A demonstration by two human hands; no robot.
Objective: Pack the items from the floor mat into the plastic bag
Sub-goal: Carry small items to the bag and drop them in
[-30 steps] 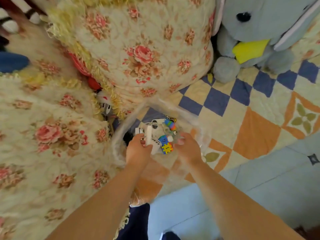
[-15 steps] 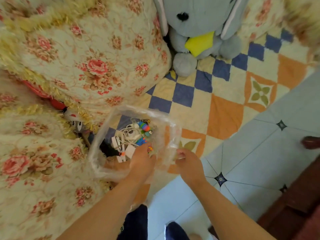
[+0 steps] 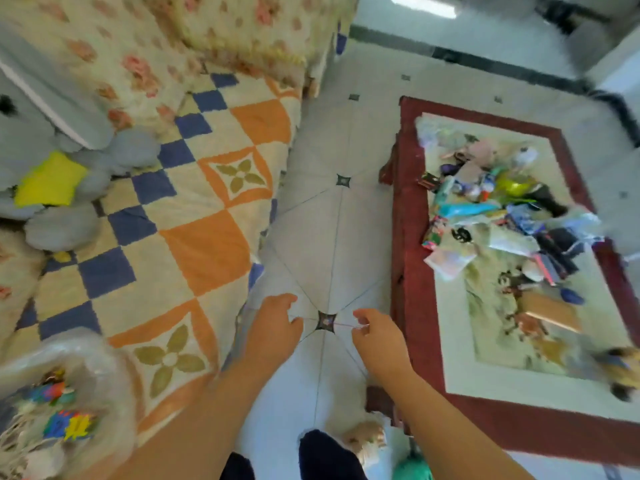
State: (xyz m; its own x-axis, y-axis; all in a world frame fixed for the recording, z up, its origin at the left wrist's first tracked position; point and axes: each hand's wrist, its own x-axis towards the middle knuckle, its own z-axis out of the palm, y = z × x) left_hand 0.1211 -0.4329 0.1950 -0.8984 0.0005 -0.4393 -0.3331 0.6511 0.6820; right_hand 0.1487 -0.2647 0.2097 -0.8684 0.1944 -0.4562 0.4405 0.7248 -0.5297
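The clear plastic bag [image 3: 86, 362] lies on the quilt at the lower left, with small colourful toys and white cables showing through it. The floor mat [image 3: 408, 237], cream with a dark red border, lies on the tiles at the right. A pile of mixed items [image 3: 502, 209] covers its far half. My left hand [image 3: 277, 327] and my right hand [image 3: 377, 336] hover over the tiles between bag and mat, away from both. A thin pink band [image 3: 332, 323] runs taut between them, each hand pinching one end.
A patchwork quilt [image 3: 207, 244] covers the bedding at the left, with a grey plush toy [image 3: 62, 161] and floral pillows [image 3: 242, 26] on it. A brown box [image 3: 550, 310] and a small plush [image 3: 623, 372] sit on the mat's near part. Tiled floor [image 3: 329, 209] runs between quilt and mat.
Both hands have left the bag's mouth and moved right, out over the tiles. The view has swung right, bringing the mat into sight and the bag to the lower left corner.
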